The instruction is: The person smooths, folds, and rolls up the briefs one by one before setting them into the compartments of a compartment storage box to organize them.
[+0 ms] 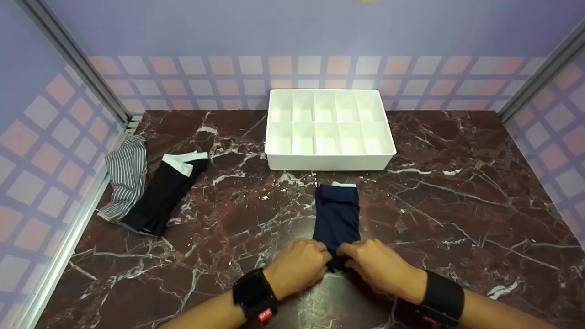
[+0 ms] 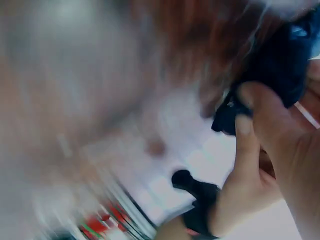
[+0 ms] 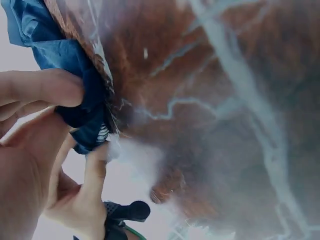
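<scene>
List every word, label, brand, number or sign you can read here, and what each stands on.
Nothing can be read with certainty.
Red tag on the left black wristband: pale marks, too small and blurred to read.
Small red mark on the right black wristband: too dark and blurred to read.
Dark blue cloth and white divided tray: no lettering visible.

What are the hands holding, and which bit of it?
The left hand and right hand both hold the blue cloth, by its end nearest the person, one at each side.
</scene>
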`<state>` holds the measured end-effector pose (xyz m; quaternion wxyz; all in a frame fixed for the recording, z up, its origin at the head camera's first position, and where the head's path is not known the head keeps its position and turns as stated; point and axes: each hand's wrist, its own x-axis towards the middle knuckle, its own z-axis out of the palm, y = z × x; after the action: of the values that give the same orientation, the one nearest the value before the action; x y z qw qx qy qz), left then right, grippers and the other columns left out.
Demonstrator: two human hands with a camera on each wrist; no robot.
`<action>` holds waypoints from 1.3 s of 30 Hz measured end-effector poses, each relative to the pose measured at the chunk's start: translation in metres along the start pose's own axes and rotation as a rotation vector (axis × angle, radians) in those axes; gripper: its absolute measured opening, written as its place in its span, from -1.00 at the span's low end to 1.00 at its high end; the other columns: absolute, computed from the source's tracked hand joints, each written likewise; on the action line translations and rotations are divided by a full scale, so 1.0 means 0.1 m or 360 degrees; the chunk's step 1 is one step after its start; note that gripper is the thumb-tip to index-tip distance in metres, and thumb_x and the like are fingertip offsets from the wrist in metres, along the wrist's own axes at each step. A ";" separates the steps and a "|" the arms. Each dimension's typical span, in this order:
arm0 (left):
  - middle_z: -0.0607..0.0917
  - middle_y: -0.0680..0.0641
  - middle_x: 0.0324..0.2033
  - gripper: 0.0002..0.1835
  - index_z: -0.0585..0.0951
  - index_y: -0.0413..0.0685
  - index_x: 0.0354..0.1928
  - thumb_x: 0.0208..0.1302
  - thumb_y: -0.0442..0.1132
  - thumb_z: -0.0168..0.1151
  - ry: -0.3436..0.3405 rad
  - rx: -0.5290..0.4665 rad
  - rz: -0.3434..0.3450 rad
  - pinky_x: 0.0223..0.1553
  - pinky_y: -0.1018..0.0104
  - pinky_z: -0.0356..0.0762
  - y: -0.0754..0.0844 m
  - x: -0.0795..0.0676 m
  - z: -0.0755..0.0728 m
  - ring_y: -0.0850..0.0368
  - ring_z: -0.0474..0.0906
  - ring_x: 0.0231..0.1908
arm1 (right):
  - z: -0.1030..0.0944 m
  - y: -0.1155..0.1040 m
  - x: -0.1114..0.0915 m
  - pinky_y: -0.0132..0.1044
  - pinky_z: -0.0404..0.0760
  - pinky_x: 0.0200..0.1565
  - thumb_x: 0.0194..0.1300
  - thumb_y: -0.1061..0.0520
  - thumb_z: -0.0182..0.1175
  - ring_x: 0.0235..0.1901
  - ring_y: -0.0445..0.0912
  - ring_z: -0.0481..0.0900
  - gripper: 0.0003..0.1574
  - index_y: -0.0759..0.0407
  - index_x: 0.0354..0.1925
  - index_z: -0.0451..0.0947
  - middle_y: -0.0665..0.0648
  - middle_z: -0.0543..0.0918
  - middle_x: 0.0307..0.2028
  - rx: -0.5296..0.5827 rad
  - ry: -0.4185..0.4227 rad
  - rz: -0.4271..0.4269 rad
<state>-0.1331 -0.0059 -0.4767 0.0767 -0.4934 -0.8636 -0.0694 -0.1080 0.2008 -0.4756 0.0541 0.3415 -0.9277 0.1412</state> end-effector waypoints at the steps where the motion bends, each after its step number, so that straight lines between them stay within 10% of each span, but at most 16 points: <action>1: 0.63 0.11 -0.49 -0.93 0.67 0.07 -0.42 0.13 -0.18 0.22 -0.0003 -0.0077 -0.0072 -0.38 0.37 0.53 -0.01 0.02 -0.01 0.24 0.53 -0.50 | 0.00 0.00 0.00 -0.30 0.53 -0.60 -0.04 0.22 0.36 -0.54 -0.12 0.58 -0.77 0.03 -0.36 0.56 -0.03 0.59 -0.48 -0.0036 0.0028 0.0012; 5: 0.66 0.07 -0.55 -0.92 0.64 0.10 -0.34 0.12 -0.13 0.25 0.0027 -0.0274 -0.0333 -0.45 0.31 0.47 -0.04 0.09 -0.01 0.18 0.53 -0.54 | 0.03 0.02 0.03 -0.30 0.48 -0.57 -0.04 0.20 0.33 -0.51 -0.13 0.48 -0.84 0.01 -0.40 0.60 -0.03 0.50 -0.44 -0.0227 0.0153 -0.0063; 12: 0.55 0.14 -0.61 -0.94 0.55 0.13 -0.49 0.04 -0.15 0.25 0.0164 -0.0160 -0.0519 -0.49 0.33 0.28 -0.06 0.10 0.09 0.19 0.44 -0.56 | 0.09 0.07 0.07 -0.29 0.39 -0.44 0.05 -0.02 0.33 -0.47 -0.11 0.33 -0.74 0.16 -0.41 0.67 0.01 0.42 -0.46 -0.0245 0.0182 -0.0221; 21: 0.62 0.10 -0.49 -0.89 0.66 0.08 -0.43 0.12 -0.08 0.27 0.0243 0.0088 -0.0317 -0.30 0.33 0.46 -0.09 0.06 0.06 0.22 0.49 -0.45 | 0.11 0.09 0.11 -0.27 0.45 -0.45 -0.03 0.05 0.37 -0.49 -0.09 0.38 -0.81 0.13 -0.43 0.68 0.02 0.45 -0.48 -0.0308 0.0144 -0.0243; 30: 0.65 0.12 -0.48 -0.85 0.64 0.07 -0.41 0.12 -0.05 0.24 0.0160 0.0251 -0.0019 -0.33 0.38 0.48 -0.06 0.00 0.02 0.24 0.50 -0.46 | -0.01 0.06 0.10 -0.22 0.52 -0.58 0.01 0.11 0.36 -0.57 -0.08 0.56 -0.71 0.12 -0.30 0.48 0.02 0.56 -0.58 -0.0154 0.0031 0.0054; 39: 0.59 0.06 -0.43 -0.81 0.68 0.01 -0.24 0.19 -0.15 0.13 -0.0169 -0.0217 -0.0241 -0.30 0.31 0.50 -0.14 0.11 -0.02 0.20 0.50 -0.43 | 0.00 -0.07 0.12 -0.23 0.41 -0.64 -0.10 0.21 0.19 -0.56 -0.04 0.42 -0.85 0.15 -0.43 0.47 0.06 0.48 -0.54 -0.0513 0.0291 -0.0076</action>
<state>-0.1508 -0.0046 -0.4736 -0.0084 -0.4338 -0.8945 -0.1073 -0.1121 0.1884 -0.4712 0.1955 0.3360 -0.9211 0.0200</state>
